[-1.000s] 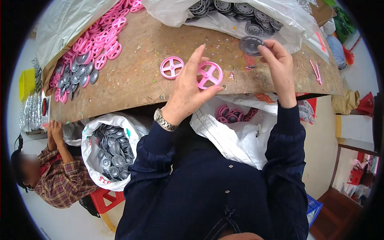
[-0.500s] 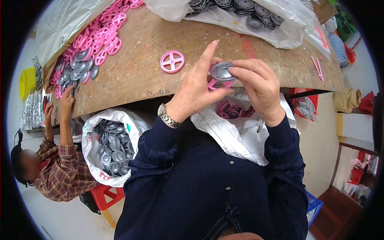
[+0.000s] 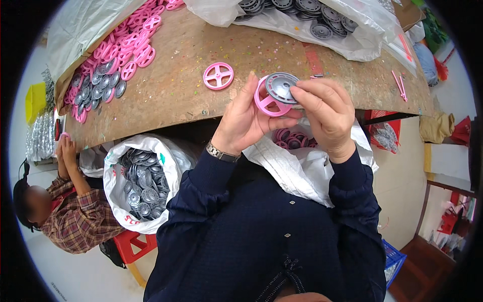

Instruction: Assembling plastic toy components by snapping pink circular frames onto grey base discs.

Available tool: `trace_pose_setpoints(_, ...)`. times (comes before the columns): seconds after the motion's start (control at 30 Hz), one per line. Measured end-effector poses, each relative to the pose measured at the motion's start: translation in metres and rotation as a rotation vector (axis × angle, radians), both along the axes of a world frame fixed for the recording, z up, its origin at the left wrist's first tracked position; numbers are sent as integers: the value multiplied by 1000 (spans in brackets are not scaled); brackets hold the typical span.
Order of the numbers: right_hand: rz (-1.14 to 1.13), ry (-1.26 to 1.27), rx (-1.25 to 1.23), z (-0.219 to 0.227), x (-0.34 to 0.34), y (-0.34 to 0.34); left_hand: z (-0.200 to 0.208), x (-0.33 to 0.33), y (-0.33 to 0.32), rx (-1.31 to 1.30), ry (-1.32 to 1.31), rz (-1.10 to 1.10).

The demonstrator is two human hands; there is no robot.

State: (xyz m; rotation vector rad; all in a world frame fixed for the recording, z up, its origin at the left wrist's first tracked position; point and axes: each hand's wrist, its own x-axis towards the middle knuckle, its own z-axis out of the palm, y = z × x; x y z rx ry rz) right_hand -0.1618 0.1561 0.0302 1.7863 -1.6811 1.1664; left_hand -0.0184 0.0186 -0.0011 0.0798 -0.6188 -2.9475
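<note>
- Left hand (image 3: 244, 118): fingers grasping a pink wheel (image 3: 267, 102) by its rim, at the near edge of the table (image 3: 176, 70).
- Right hand (image 3: 327, 108): fingers pinching a grey disc (image 3: 279, 88), which overlaps the pink wheel's far right part; cannot tell if fully seated.
- Second pink wheel (image 3: 218, 76): flat on table, left of both hands.
- Near left: white sack (image 3: 111, 196) of grey discs.

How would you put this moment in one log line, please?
left hand: pink wheel; right hand: gray disc, overlapping wheel; table: second pink wheel
</note>
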Motion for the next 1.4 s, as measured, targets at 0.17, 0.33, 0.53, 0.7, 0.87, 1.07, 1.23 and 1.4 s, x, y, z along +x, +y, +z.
trace_pose_setpoints(0.17, -17, 113, 5, -2, 4, 2, 1, 0, 1, 26, -24, 25)
trace_pose_setpoints(0.33, -37, 132, 51, -4, 9, 5, 8, 2, 6, -171, -165, 147)
trace_pose_setpoints(0.53, -66, 133, 86, -12, 16, 4, 8, 8, 4, -364, -69, 198)
trace_pose_setpoints(0.7, -4, -111, 76, -6, 22, 8, 13, 10, 4, -546, -187, 190)
trace_pose_setpoints(0.87, 27, -491, 238, 10, 19, 6, 17, 14, 6, -702, -198, 94)
trace_pose_setpoints(1.07, 125, -952, 436, 9, 19, 8, 11, 15, 7, -857, -184, 78)
trace_pose_setpoints(1.23, 151, -1149, 458, 4, 17, 8, 14, 16, 13, -1112, -223, 233)
trace_pose_setpoints(1.4, 122, -1052, 326, -2, 25, 6, 0, 13, 22, -1192, -195, 421)
